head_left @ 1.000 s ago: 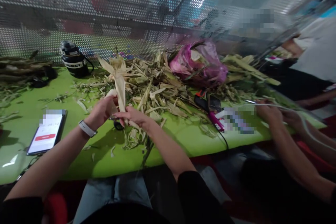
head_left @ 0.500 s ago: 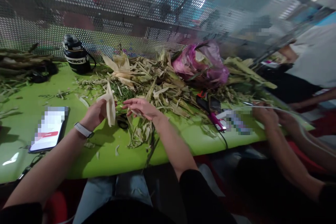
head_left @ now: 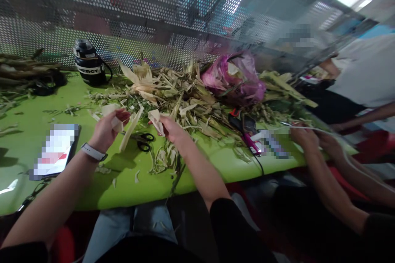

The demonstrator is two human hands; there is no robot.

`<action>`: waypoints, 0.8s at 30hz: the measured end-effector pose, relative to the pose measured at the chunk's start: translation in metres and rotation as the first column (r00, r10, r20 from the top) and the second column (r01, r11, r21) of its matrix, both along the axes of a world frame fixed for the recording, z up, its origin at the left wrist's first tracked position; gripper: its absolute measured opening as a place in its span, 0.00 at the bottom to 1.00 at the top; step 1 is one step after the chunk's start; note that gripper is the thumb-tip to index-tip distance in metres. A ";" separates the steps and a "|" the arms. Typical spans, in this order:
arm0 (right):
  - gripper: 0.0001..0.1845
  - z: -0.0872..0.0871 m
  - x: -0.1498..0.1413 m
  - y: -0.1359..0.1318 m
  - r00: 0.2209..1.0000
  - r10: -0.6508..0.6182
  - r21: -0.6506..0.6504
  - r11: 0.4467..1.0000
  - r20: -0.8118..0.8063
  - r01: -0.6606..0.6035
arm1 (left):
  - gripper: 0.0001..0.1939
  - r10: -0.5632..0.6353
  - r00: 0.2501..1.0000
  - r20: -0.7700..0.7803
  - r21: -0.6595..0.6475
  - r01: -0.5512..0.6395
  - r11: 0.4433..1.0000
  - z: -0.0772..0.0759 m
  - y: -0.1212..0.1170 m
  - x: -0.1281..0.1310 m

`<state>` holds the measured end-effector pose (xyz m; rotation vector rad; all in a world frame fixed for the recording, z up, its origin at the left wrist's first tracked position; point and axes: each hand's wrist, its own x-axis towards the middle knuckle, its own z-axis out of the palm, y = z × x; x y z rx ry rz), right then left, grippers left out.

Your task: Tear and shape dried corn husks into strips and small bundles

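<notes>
My left hand (head_left: 106,131), with a pale watch strap on its wrist, is curled around a piece of dry corn husk (head_left: 117,124). To its right, my right hand (head_left: 171,130) pinches another pale husk piece (head_left: 156,121) between thumb and fingers. A long narrow husk strip (head_left: 132,129) slants between the two hands; whether it touches the table or hangs free I cannot tell. Black-handled scissors (head_left: 144,143) lie just below it, their blades mostly hidden. Shredded husk (head_left: 166,158) is heaped on the green table (head_left: 123,191) below my right hand.
Behind my hands spreads a pile of husks (head_left: 175,86), with a pink plastic bag (head_left: 233,78) at its right. A black bottle (head_left: 89,65) stands back left, a phone (head_left: 57,150) lies front left. At right, another person's hands (head_left: 304,137) work beside a magenta-handled tool (head_left: 251,144).
The upright husk in my left hand is now apart in pieces, with a strip between the hands. My right hand's spread fingers have closed on a piece. The scissors show more fully.
</notes>
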<state>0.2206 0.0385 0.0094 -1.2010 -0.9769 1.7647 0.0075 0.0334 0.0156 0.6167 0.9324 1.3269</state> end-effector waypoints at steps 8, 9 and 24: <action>0.03 -0.002 -0.016 -0.012 0.949 0.127 0.006 0.991 -0.289 -0.131 | 0.09 -0.214 0.960 0.182 -0.276 0.258 0.926 -0.014 -0.016 0.027; 0.03 -0.005 -0.020 -0.015 0.961 0.130 0.022 0.992 -0.246 -0.128 | 0.09 -0.214 0.964 0.157 -0.264 0.250 0.932 -0.017 -0.017 0.030; 0.12 -0.027 -0.039 -0.023 0.988 0.079 0.214 0.971 0.134 -0.106 | 0.30 -0.292 0.907 0.304 -0.265 0.376 0.888 -0.024 -0.036 0.045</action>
